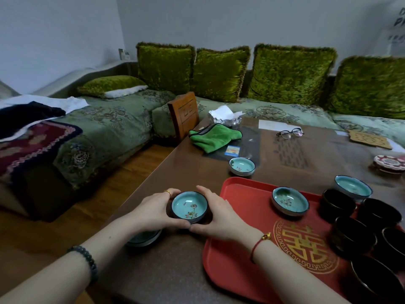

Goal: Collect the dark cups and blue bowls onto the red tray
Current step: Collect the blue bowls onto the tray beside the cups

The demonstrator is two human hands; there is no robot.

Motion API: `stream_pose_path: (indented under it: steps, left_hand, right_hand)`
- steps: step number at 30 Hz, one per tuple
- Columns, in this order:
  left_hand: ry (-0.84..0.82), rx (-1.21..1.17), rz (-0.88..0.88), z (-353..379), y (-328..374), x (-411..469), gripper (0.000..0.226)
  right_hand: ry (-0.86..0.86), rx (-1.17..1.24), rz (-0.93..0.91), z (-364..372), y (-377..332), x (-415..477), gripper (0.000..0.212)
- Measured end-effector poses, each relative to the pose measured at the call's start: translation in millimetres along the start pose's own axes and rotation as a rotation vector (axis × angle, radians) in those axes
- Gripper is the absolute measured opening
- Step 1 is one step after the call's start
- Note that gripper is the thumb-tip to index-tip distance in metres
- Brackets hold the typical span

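A blue bowl [189,206] sits low in the centre of the frame, cupped from both sides: the left hand [153,210] wraps its left wall, the right hand [221,216] its right wall, thumbs meeting under the near rim. Each grip is half curled, fingers spread round the bowl's outer wall and closed only as far as the bowl allows; nothing else is in either hand. Whether the bowl is lifted off the worktop [175,268] or resting on it cannot be told for sure.

The red tray [241,255] lies directly to the right of the held bowl, its left rim just beside the right hand. So the coming move looks like a short carry rightward, over that rim, onto the bare red area at the tray's left side. The right hand is the nearer one to the tray.

Already on the tray: another blue bowl [290,200] at its upper middle and several dark cups [352,235] crowded at the right edge of the frame. A third bowl [353,187] sits at the tray's far edge. Not yet collected: a bowl [242,166] just above the tray, and one [143,238] half hidden beneath the left wrist.
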State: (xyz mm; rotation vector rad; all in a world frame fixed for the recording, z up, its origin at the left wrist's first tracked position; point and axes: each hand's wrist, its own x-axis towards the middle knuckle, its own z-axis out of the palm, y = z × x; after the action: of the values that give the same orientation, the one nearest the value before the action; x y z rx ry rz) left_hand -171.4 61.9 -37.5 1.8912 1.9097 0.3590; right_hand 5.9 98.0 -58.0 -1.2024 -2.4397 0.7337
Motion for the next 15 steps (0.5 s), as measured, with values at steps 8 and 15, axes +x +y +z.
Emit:
stream_pose_path:
  steps: [8,15]
  left_hand:
    - [0.031,-0.038,0.051,-2,2,3,0.086]
    - [0.108,-0.118,0.136,-9,28,16,0.087]
  right_hand:
    - [0.043,0.048,0.012,-4,-1,1,0.092]
    - [0.134,0.092,-0.008,-41,8,-1,0.097]
